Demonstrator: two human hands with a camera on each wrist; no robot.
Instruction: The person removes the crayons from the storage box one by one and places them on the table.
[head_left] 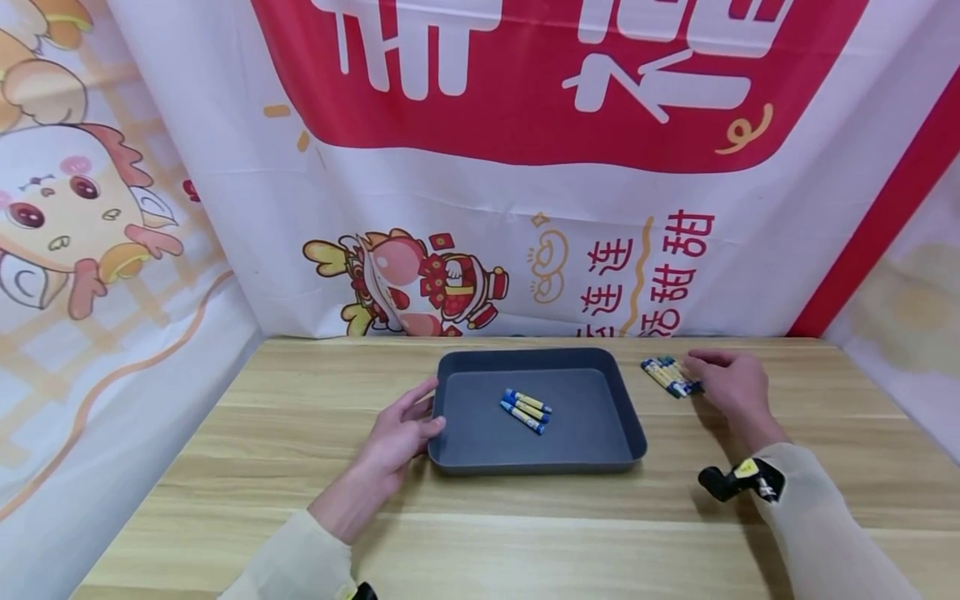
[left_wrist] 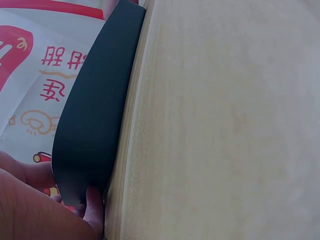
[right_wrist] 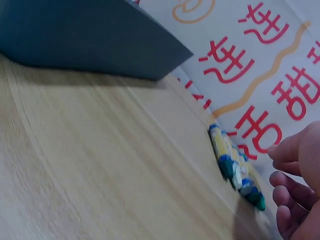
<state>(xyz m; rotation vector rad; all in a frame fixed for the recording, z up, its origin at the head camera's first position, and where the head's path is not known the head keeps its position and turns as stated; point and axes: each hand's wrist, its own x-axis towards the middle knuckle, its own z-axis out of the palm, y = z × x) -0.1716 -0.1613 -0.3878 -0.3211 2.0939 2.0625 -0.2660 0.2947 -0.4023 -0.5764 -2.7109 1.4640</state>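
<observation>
A dark grey rectangular tray [head_left: 540,465] sits on the table, and my left hand [head_left: 397,429] grips its left side, thumb at the rim. The left wrist view shows those fingers around one end of the tray [left_wrist: 97,100]. Inside the tray lies a small group of crayons [head_left: 527,408] with yellow and blue wrappers. Right of the tray, several more crayons [head_left: 660,377] lie side by side; their tips look green, white and blue. My right hand [head_left: 731,387] hovers beside this row. In the right wrist view its bent fingers [right_wrist: 287,197] stand apart from the crayons [right_wrist: 235,162].
The wooden table [head_left: 555,533] ends at a white and red printed cloth [head_left: 525,192] hanging behind it. More printed cloth hangs on the left side [head_left: 112,375]. A black strap device [head_left: 742,482] is on the right wrist.
</observation>
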